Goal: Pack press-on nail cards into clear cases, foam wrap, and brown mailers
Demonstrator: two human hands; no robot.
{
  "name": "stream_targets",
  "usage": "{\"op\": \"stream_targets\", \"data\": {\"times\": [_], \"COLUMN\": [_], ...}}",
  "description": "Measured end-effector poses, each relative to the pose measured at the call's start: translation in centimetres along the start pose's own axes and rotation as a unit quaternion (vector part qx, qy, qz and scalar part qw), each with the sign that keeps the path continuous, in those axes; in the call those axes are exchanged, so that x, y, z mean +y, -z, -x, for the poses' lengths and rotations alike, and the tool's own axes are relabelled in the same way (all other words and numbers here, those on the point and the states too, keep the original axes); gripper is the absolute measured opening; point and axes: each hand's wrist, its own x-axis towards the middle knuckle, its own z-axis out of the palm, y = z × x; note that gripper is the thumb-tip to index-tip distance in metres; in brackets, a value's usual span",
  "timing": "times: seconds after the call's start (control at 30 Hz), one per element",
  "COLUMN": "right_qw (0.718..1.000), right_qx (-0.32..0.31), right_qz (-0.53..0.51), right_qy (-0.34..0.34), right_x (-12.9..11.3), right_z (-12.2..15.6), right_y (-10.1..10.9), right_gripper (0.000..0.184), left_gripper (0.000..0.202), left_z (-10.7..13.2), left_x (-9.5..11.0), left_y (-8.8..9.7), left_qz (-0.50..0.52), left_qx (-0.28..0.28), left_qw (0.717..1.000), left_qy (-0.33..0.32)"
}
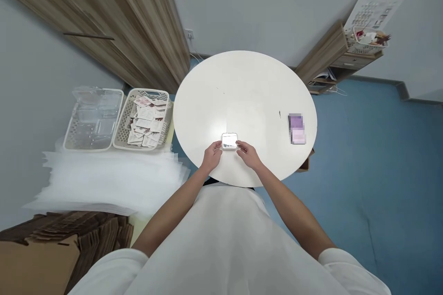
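Note:
A small clear plastic case (229,140) lies near the front edge of a round white table (242,97). My left hand (212,155) grips the case's left end with curled fingers. On the other side, my right hand (248,153) pinches its right end. Something small and dark shows inside the case, too small to name.
A blurred purple object (296,128) lies at the table's right side. Left of the table stand two white baskets, one with clear plastic cases (93,117), one with paper packets (145,120). Below them lie a stack of white foam sheets (104,179) and flattened cardboard (51,249).

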Motion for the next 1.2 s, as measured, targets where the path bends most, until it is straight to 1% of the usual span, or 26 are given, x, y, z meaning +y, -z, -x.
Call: {"op": "stream_targets", "data": {"times": [0.1, 0.2, 0.33, 0.5, 0.6, 0.7, 0.77, 0.87, 0.93, 1.03, 1.2], "right_qw": [1.0, 0.999, 0.999, 0.998, 0.996, 0.988, 0.973, 0.936, 0.911, 0.888, 0.856], "right_qx": [0.017, 0.028, 0.028, 0.01, -0.007, -0.013, -0.007, -0.022, -0.054, -0.093, -0.118], "right_qz": [-0.002, 0.007, 0.029, 0.059, 0.085, 0.146, 0.217, 0.322, 0.367, 0.402, 0.444], "right_qy": [-0.012, -0.027, -0.029, -0.015, 0.012, 0.044, 0.076, 0.142, 0.18, 0.205, 0.238], "right_x": [1.7, 3.2, 4.8, 6.6, 7.5, 7.9, 7.8, 7.2, 6.8, 6.4, 6.8], "right_z": [2.1, 3.6, 4.5, 5.1, 5.5, 5.8, 5.9, 5.5, 4.9, 4.0, 3.4], "right_y": [2.4, 4.0, 4.9, 5.1, 4.8, 4.5, 4.4, 4.3, 4.4, 4.7, 5.1], "right_gripper": [0.042, 0.038, 0.035, 0.034, 0.037, 0.043, 0.051, 0.059, 0.057, 0.047, 0.038], "left_gripper": [0.042, 0.044, 0.044, 0.043, 0.044, 0.043, 0.042, 0.042, 0.042, 0.042, 0.04], "left_z": [1.6, 3.0, 4.5, 5.7, 6.2, 6.4, 6.4, 6.4, 6.3, 6.2, 5.5], "left_x": [-0.2, -0.5, -1.1, -1.9, -2.1, -2.1, -2.0, -1.9, -2.1, -2.3, -2.5], "left_y": [-2.8, -4.9, -6.8, -8.2, -8.6, -8.6, -8.4, -8.1, -7.8, -7.5, -7.1], "left_qz": [-0.012, -0.032, -0.068, -0.123, -0.158, -0.208, -0.24, -0.274, -0.287, -0.292, -0.289], "left_qx": [-0.019, -0.03, -0.025, -0.011, -0.006, -0.019, -0.033, -0.047, -0.056, -0.074, -0.096], "left_qw": [1.0, 0.999, 0.997, 0.992, 0.987, 0.977, 0.967, 0.954, 0.948, 0.943, 0.941], "left_qy": [0.0, -0.004, -0.008, 0.005, -0.003, -0.042, -0.075, -0.109, -0.123, -0.138, -0.15]}}
